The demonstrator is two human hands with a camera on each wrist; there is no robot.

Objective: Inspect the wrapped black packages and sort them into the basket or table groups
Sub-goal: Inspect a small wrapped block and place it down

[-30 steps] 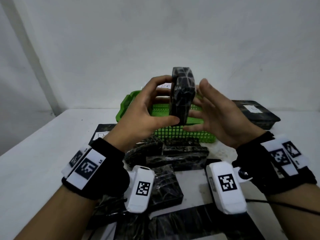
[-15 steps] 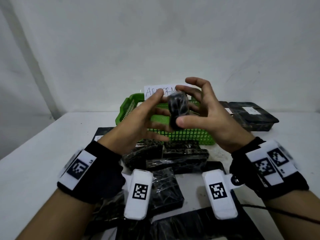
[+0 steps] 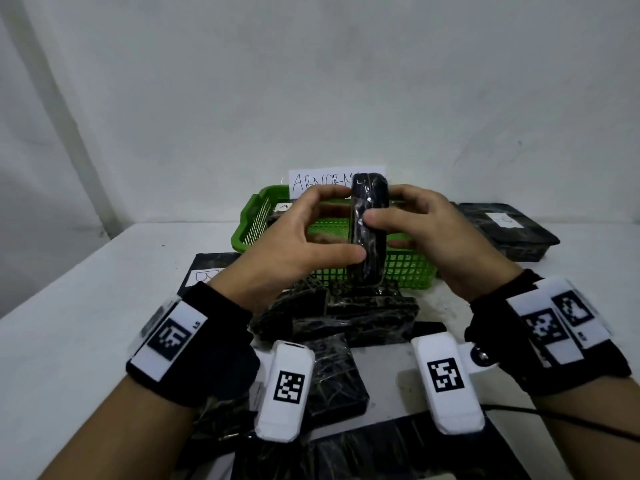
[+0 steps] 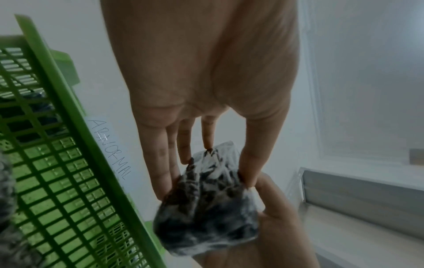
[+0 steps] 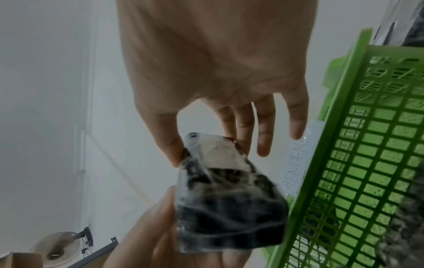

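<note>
Package (image 3: 367,233) in shiny black wrap stands on edge in mid-air, held between both hands above the near wall of the green basket (image 3: 408,268). The left hand (image 3: 298,244) grips it from the left: its thumb presses the lower near edge while the fingers curl over the top to the far side. The right hand (image 3: 429,233) grips it from the right, thumb laid across the near narrow face about halfway up, fingers wrapped behind; in the right wrist view the little finger stands clear of the wrap. Below the hands more wrapped packages (image 3: 346,313) lie heaped on the white table (image 3: 69,323). A paper sign (image 3: 311,181) reading "ABNORMAL" stands behind the basket. A dark tray (image 3: 512,233) with a white label sits to the basket's right.
</note>
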